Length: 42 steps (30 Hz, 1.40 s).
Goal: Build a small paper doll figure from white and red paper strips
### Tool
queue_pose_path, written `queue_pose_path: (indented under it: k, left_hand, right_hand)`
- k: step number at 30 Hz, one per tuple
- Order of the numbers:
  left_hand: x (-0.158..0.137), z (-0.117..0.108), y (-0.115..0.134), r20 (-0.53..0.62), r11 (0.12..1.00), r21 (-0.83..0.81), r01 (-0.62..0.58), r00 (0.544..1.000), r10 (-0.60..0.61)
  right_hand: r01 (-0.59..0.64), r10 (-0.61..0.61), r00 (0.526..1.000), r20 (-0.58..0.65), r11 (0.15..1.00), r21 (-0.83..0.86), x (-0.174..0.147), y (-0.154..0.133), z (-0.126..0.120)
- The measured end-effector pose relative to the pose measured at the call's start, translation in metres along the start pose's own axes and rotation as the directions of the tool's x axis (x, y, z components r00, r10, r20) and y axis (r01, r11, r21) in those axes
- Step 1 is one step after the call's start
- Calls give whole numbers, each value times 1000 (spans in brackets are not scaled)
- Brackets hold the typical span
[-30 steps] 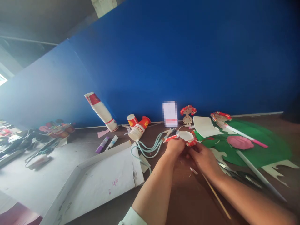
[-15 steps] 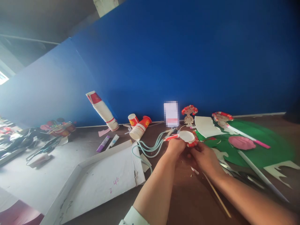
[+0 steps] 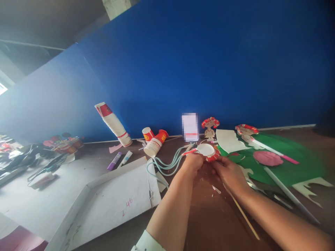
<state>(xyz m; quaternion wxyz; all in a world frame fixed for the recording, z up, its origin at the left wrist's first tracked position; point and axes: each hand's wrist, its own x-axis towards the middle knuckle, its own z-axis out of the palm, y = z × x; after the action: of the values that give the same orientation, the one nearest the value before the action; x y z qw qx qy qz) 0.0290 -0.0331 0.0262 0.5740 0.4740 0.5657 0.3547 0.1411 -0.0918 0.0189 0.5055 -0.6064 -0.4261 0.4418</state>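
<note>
- Near the middle of the bench [image 3: 209,223], just past the wrists: red-fringed white disc [image 3: 205,150], between the two hands, pale face showing. Clock taken from this disc; twelve is toward the blue partition [image 3: 183,69].
- Disc rim: curled red strips [image 3: 214,156] from three round to five o'clock; one straighter red strip [image 3: 189,151] sticks out at nine.
- Left hand [image 3: 195,161] at seven to eight o'clock; fingers bent in, closed on the disc's near edge.
- Right hand [image 3: 229,172] at four; fingers bunched by the curled strips. Tips mostly hidden, so I cannot tell whether they pinch one or merely rest there.
- Twelve: paper figure [image 3: 210,132] with curled red headpiece, upright.
- Eleven: pale card [image 3: 190,125], blurred over.
- Two to three: curved cream sheet [image 3: 230,141]; past it, second figure [image 3: 246,130], also red-topped.
- Three: white marker [image 3: 272,150], pink-capped, reaching over green sheet [image 3: 300,164]; pink oval [image 3: 268,158] on that sheet.
- Four: scissors [image 3: 253,185], partly covered by the right forearm; white rod [image 3: 290,194] nearby.
- Five: thin wooden stick [image 3: 244,214]. Small pale scrap [image 3: 216,189] between five and six.
- Eight: looped pale-blue cable [image 3: 167,169], then shallow white box [image 3: 104,198].
- Nine: lying cups [image 3: 153,147]; farther out, purple glue stick [image 3: 114,161].
- Nine to ten: tall cup stack [image 3: 113,124], leaning left.
</note>
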Motion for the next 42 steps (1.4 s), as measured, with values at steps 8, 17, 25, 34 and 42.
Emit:
queue_pose_path:
  k: [8, 17, 25, 34, 42]
  left_hand:
    - [0, 2, 0, -41, 999, -36, -22, 999, 20]
    - [-1, 3, -2, 46, 983, -180, 32, 999, -24]
    - [-3, 6, 3, 51, 952, -290, 98, 995, -87]
    - [4, 8, -7, 48, 985, -170, 11, 999, -2]
    - [-3, 11, -1, 56, 982, -187, -34, 997, 46]
  right_hand:
    - [14, -15, 1000, 12, 998, 58, 5, 10, -2]
    - [-42, 20, 996, 85, 965, 261, 9, 12, 0]
    - [-128, 75, 986, 150, 914, 386, 15, 17, 0]
    - [-169, 104, 982, 158, 857, 487, 8, 14, 6]
    - [-238, 150, 969, 197, 786, 571, 7, 16, 8]
